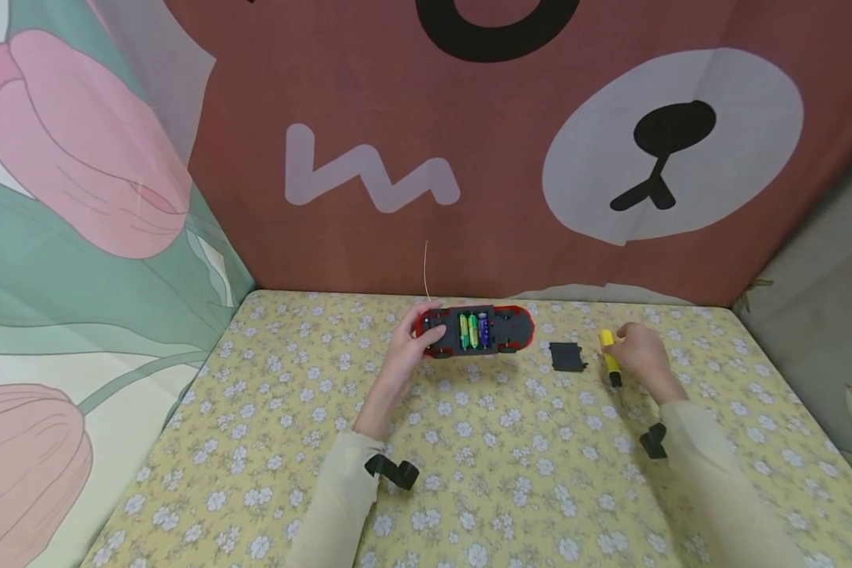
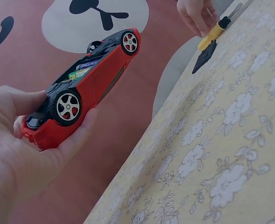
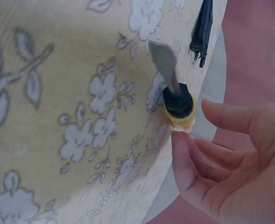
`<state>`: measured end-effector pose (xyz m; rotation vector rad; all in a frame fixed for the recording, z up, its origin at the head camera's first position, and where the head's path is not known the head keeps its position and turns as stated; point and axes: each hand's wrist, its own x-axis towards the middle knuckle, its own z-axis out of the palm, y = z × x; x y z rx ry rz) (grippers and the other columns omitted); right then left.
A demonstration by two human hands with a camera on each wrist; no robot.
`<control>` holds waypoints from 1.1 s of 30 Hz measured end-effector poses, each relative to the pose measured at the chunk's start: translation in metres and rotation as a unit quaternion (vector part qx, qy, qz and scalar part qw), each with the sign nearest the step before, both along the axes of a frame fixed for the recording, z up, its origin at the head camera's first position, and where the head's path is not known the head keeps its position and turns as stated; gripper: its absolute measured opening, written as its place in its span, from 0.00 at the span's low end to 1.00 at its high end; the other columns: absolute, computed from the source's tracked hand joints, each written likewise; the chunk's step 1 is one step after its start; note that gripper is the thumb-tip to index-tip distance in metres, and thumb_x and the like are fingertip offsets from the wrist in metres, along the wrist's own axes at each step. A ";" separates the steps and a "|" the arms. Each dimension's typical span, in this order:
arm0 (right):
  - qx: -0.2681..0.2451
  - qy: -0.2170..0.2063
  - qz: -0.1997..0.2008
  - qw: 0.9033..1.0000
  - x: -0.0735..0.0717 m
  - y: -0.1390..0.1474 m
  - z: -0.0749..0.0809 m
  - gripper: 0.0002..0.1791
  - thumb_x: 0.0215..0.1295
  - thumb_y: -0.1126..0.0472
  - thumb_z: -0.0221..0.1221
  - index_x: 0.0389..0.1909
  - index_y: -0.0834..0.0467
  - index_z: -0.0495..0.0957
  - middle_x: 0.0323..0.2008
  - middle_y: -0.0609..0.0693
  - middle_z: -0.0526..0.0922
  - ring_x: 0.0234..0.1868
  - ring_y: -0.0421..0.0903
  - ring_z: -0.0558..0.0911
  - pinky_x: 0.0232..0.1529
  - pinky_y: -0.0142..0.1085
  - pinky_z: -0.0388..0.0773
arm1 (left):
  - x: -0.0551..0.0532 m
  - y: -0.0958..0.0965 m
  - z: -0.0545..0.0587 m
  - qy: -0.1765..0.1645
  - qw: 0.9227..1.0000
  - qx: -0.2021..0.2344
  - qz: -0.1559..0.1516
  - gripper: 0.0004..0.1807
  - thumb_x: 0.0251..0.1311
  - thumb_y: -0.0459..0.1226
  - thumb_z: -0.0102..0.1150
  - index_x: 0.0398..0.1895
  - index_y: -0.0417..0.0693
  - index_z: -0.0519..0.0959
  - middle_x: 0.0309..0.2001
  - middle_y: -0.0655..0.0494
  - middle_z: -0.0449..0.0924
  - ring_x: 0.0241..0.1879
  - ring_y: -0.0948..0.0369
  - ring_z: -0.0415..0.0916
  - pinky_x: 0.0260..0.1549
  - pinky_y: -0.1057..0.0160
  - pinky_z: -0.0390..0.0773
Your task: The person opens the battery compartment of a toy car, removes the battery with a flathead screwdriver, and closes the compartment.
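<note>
My left hand (image 1: 402, 347) holds a red toy car (image 2: 88, 86) by one end, thumb on its black underside and fingers along the body. The underside faces up in the head view, and its uncovered battery compartment shows two green-yellow batteries (image 1: 468, 330) and a blue-purple battery (image 1: 483, 330) side by side. On the tabletop lies a screwdriver (image 1: 610, 359) with a yellow and black handle, its flat blade (image 3: 165, 60) pointing toward the near side. My right hand (image 1: 639, 353) is beside that handle; fingertips are right at it, while the extended thumb (image 3: 226, 114) stands off it.
A black battery cover (image 1: 566, 356) lies flat just left of the screwdriver. Yellow flowered cloth (image 1: 468, 457) covers the table. Behind its far edge hangs a reddish-brown printed curtain (image 1: 369, 260). A thin white strand (image 1: 425, 268) rises behind the car.
</note>
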<state>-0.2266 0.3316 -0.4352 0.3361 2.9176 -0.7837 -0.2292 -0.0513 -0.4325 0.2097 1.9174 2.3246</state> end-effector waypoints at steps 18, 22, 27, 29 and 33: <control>-0.021 -0.087 0.031 0.996 0.001 0.008 -0.004 0.30 0.69 0.63 0.65 0.59 0.82 0.65 0.37 0.66 0.77 0.26 0.49 0.78 0.26 0.39 0.80 | 0.000 0.001 -0.001 -0.002 1.000 -0.003 0.003 0.26 0.71 0.31 0.60 0.71 0.43 0.72 0.64 0.43 0.72 0.53 0.51 0.79 0.42 0.62 0.84; -0.027 -0.086 0.030 0.995 0.001 0.008 -0.002 0.27 0.68 0.63 0.64 0.56 0.81 0.68 0.37 0.65 0.77 0.25 0.48 0.77 0.26 0.39 0.78 | -0.001 0.001 -0.001 -0.002 1.000 0.003 0.003 0.26 0.71 0.31 0.60 0.71 0.42 0.73 0.64 0.42 0.72 0.52 0.51 0.79 0.41 0.62 0.84; -0.037 -0.061 0.037 0.997 0.003 0.007 0.007 0.21 0.68 0.63 0.62 0.49 0.79 0.73 0.34 0.64 0.79 0.24 0.48 0.78 0.25 0.39 0.79 | -0.001 0.001 -0.001 0.000 1.000 0.009 0.002 0.26 0.71 0.32 0.60 0.71 0.42 0.71 0.64 0.41 0.71 0.55 0.48 0.78 0.43 0.61 0.84; -0.036 -0.049 0.042 0.997 0.005 0.007 0.012 0.17 0.68 0.63 0.62 0.43 0.77 0.76 0.30 0.62 0.80 0.22 0.48 0.77 0.25 0.40 0.78 | -0.001 0.001 -0.001 0.002 1.000 0.009 0.002 0.26 0.71 0.32 0.60 0.71 0.42 0.72 0.64 0.41 0.71 0.55 0.48 0.78 0.43 0.61 0.84; -0.032 -0.028 0.045 0.998 0.007 0.006 0.021 0.18 0.69 0.62 0.60 0.43 0.78 0.77 0.29 0.64 0.81 0.24 0.53 0.82 0.28 0.45 0.82 | -0.001 0.001 -0.002 -0.002 1.000 0.004 0.002 0.25 0.70 0.32 0.60 0.70 0.45 0.74 0.64 0.42 0.72 0.54 0.49 0.79 0.42 0.61 0.84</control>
